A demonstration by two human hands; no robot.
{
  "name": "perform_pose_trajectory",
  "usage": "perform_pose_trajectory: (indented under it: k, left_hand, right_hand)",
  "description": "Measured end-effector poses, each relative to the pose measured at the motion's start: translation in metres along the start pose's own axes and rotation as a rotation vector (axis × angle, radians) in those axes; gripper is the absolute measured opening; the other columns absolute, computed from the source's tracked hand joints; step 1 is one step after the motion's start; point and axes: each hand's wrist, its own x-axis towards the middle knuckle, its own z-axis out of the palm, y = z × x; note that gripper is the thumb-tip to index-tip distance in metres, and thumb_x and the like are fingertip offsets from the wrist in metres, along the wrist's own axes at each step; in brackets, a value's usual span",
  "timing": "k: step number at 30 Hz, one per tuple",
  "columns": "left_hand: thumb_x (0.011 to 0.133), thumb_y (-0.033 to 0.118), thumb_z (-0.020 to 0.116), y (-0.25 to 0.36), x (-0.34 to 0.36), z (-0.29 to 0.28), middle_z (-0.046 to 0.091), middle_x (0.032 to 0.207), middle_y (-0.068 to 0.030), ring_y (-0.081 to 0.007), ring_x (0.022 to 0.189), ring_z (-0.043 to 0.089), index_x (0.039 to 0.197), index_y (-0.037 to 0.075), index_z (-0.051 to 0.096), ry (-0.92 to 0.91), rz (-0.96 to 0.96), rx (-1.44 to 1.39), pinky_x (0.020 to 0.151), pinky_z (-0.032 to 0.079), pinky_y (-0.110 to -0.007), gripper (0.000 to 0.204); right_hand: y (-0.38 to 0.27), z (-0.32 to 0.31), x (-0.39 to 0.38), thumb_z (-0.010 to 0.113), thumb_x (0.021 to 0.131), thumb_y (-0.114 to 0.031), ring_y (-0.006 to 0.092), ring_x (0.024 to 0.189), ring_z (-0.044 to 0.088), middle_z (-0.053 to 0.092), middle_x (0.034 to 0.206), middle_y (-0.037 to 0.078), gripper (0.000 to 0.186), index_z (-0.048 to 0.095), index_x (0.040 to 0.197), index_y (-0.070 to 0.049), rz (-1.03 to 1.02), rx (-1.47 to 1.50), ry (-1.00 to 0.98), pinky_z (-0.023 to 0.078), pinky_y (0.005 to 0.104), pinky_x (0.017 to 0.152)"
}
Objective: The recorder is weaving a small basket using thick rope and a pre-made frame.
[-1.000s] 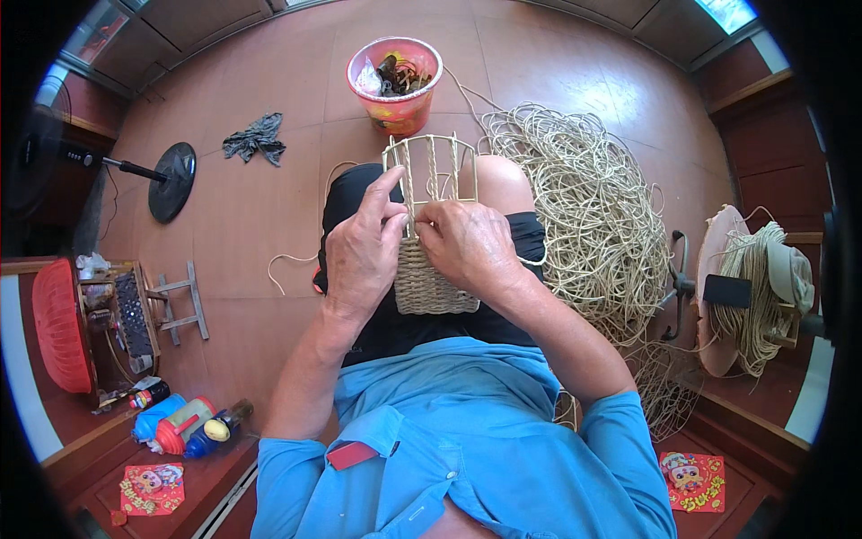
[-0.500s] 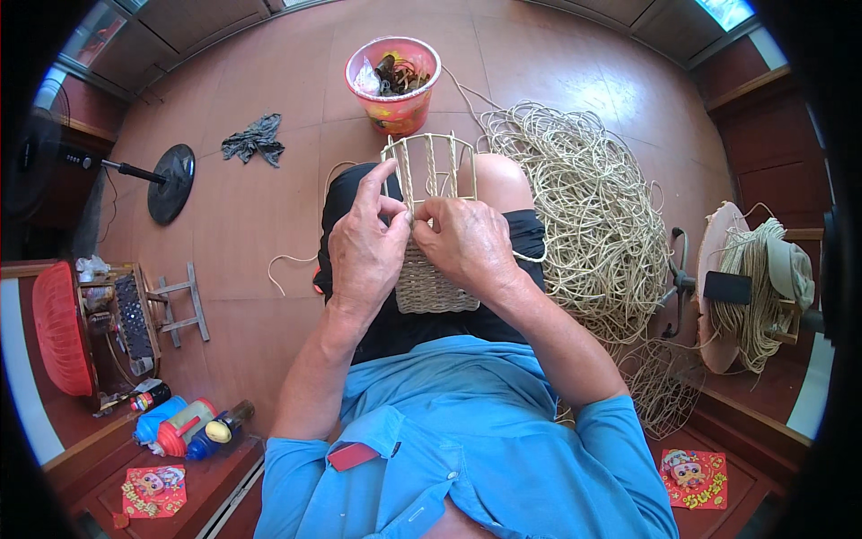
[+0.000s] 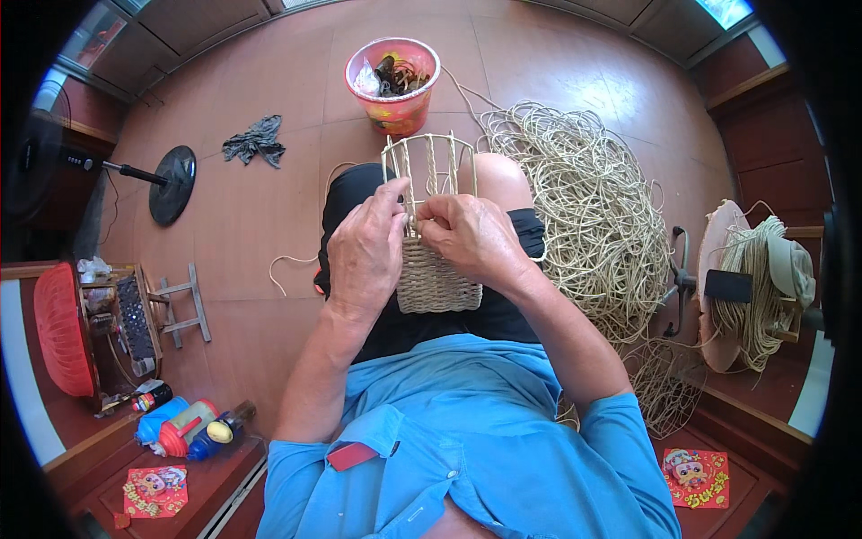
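A half-woven basket (image 3: 437, 279) of pale twisted cord rests on my lap. Its near part is densely woven, while the far part is an open frame of upright strands joined by a curved rim. My left hand (image 3: 366, 247) is at the basket's left edge, fingers bent and closed on the cord where weave meets bare frame. Right beside it, my right hand (image 3: 474, 235) pinches the cord with thumb and forefinger. The fingertips almost meet, and the exact strand between them is hidden.
A big heap of loose cord (image 3: 593, 216) lies on the floor to the right, near a wound cord reel (image 3: 750, 278). Ahead stands a red bucket (image 3: 395, 112). Leftward are a dark rag (image 3: 255, 141), a fan base (image 3: 172, 185) and several bottles (image 3: 189, 427).
My left forefinger, raised and straight before, has bent down toward the basket. My right hand has shifted slightly, still pinching at the weave's edge.
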Motion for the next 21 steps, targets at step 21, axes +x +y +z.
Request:
perform_pose_trajectory:
  k: [21]
  left_hand:
    - [0.094,-0.011,0.065,-0.007,-0.017,-0.011,0.073,0.107,-0.0122,-0.0285,0.096,0.077,0.143,0.013,0.064,-0.14,0.047,-0.197,0.083,0.062,-0.042,0.055]
  right_hand:
    - [0.004,0.005,-0.02,0.064,0.098,-0.018,0.0416,0.091,0.077,0.078,0.094,0.022,0.021,0.078,0.106,-0.004,-0.169,-0.099,0.046,0.06,0.0534,0.083]
